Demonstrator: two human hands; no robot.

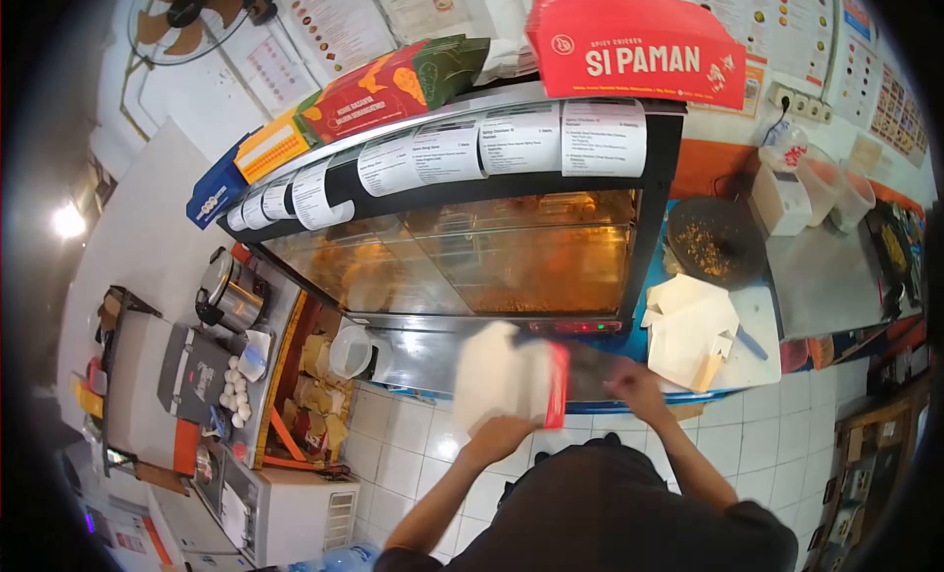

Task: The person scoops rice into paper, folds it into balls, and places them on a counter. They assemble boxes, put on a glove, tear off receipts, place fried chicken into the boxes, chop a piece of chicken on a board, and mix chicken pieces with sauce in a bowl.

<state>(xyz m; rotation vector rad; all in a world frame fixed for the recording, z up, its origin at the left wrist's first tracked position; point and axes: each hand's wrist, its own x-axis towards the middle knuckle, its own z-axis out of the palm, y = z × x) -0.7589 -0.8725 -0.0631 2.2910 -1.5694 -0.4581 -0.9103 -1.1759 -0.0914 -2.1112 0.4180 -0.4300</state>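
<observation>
My left hand (500, 438) grips the near edge of a cardboard food box (501, 377), cream inside with a red printed side, blurred by motion. It is held up in front of the display case (482, 262). To the right, my right hand (639, 390) is curled at the edge of a dark, smeared, sheet-like shape (592, 370) beside the box; I cannot tell what that shape is. Close beyond this hand, an unfolded cream carton (691, 321) lies on a white cutting board (765, 373), with a blue-handled knife (752, 343) beside it.
Order slips (605, 139) hang along the case's top, under a stack of red boxes (639, 53). A dark wok (716, 241) with bits of food stands back right. On the left are a pressure cooker (232, 289), eggs (236, 390) and a clear tub (351, 352).
</observation>
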